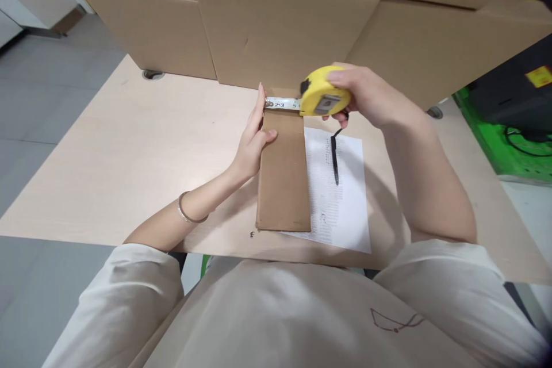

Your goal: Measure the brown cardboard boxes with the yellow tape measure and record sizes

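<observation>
My right hand [351,89] is closed around a yellow tape measure [325,92], whose black wrist strap [334,158] dangles below it. A short length of white blade [282,103] reaches left from the case across the far end of a narrow brown cardboard box [284,178]. My left hand [255,141] grips the left side of that box, thumb on its top face and fingers along its edge, fingertips beside the blade's end hook. Partly under the box lies a printed sheet of paper [345,207].
Large cardboard boxes [280,29] are stacked along the back of the light wooden table [172,126]. Cable holes [153,75] pierce the tabletop near them. At the right stands a dark device on a green surface [513,149] with a black cable.
</observation>
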